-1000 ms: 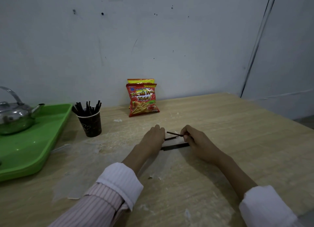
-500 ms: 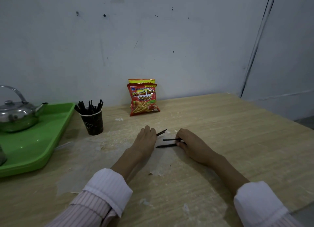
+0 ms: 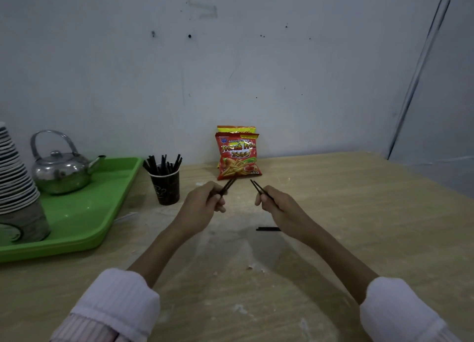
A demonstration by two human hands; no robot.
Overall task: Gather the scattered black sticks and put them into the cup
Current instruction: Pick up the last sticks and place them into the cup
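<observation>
While left hand (image 3: 201,204), right hand (image 3: 278,204) pinch slim sticks (image 3: 229,185), tapered dark cup (image 3: 166,189) (bristling).

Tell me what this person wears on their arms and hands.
The left hand and right hand are bare: no gloves, rings or watch show. The left sleeve is pale pink with fine stripes, its cuff folded back; the right sleeve is similarly pale, pushed up off the forearm.

Left hand (image 3: 202,205) and right hand (image 3: 275,203) each grip thin black sticks above the wooden desk (image 3: 359,213); one black stick (image 3: 268,229) lies mid-desk.
</observation>
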